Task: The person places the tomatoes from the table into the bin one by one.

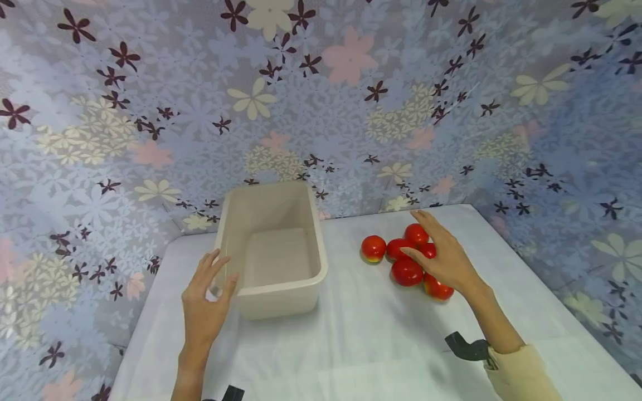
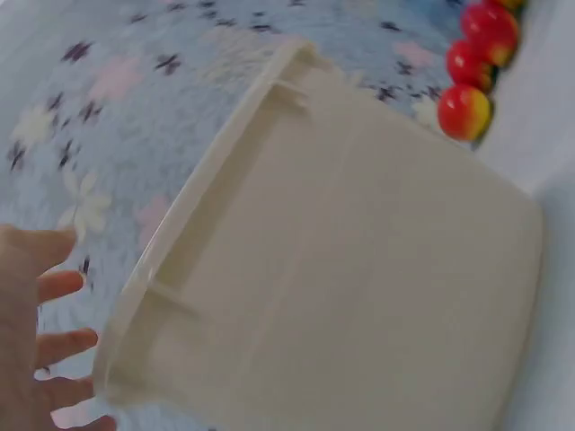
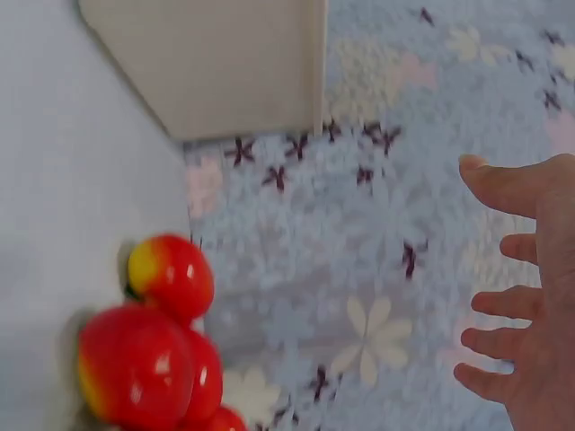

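Bench [image 1: 381,345], draped in a white cloth, is backed and flanked by floral-patterned sheeting [image 1: 321,100]. The cloth looks loose; a dragged wrist could ruck it and shift what stands on it.

Beige tub [image 1: 273,250] is set left of centre, open side up, nothing seen inside. It is light-looking plastic, judged easy to skid or tip if pushed at the rim rather than steadied.

Left hand [image 1: 205,301] is held at the tub's near-left corner, fingers spread and relaxed, nothing gripped. Whether the fingertips actually touch the rim cannot be told: in the left-wrist view a narrow gap seems to be left between fingers [image 2: 54,346] and tub wall [image 2: 341,296]. With no firm hold, the tub could be nudged away.

Right hand [image 1: 443,253] is laid over the cluster of red apples [image 1: 407,271], fingers extended and apart, not clamped on any fruit. In the right-wrist view the palm [image 3: 539,296] is seen open, clear of the apples.

Apples are bunched right of the tub, touching one another, one [image 1: 373,248] slightly apart on the left. Round and smooth: a sideways brush is judged likely to scatter them, and a rolling one could be lost over the bench's near or right edge.
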Demonstrator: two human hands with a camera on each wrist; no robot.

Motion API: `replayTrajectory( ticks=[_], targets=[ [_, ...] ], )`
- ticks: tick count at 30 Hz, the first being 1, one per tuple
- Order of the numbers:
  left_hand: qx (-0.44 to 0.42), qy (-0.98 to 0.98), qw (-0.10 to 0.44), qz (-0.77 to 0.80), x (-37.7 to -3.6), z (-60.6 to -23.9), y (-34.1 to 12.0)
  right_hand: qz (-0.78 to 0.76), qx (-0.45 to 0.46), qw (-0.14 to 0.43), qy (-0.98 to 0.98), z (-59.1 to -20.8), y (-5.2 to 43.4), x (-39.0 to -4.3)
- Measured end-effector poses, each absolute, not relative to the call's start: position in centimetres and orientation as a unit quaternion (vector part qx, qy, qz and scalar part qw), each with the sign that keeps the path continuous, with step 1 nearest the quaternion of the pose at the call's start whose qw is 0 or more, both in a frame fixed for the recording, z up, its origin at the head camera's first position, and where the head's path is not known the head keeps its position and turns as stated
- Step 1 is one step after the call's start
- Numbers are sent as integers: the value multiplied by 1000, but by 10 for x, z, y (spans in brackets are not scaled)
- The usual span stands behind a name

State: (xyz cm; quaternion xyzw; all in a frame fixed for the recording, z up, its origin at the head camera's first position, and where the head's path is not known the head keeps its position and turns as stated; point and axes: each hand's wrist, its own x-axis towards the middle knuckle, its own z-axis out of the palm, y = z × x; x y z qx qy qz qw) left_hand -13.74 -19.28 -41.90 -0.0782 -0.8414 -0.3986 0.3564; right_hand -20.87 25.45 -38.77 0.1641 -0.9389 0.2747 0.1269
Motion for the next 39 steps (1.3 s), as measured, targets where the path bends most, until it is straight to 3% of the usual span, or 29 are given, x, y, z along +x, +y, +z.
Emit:
replayTrajectory(
  ticks=[4, 11, 22, 30, 39],
  targets=[
    [-22, -783, 308, -541, -125, -432, -204, 309, 143, 147, -929, -399, 277, -202],
    [15, -789, 214, -576, -115, -449, -211, 387, 104, 143, -905, -435, 294, -198],
    [-7, -723, 314, -616, -124, -466, -194, 402, 39, 134, -905, -484, 322, -188],
    [-19, -702, 318, -637, -128, -474, -186, 349, 9, 85, -933, -507, 339, -180],
    [-28, -700, 336, -629, -128, -473, -193, 382, 44, 96, -918, -525, 333, -190]
  ],
)
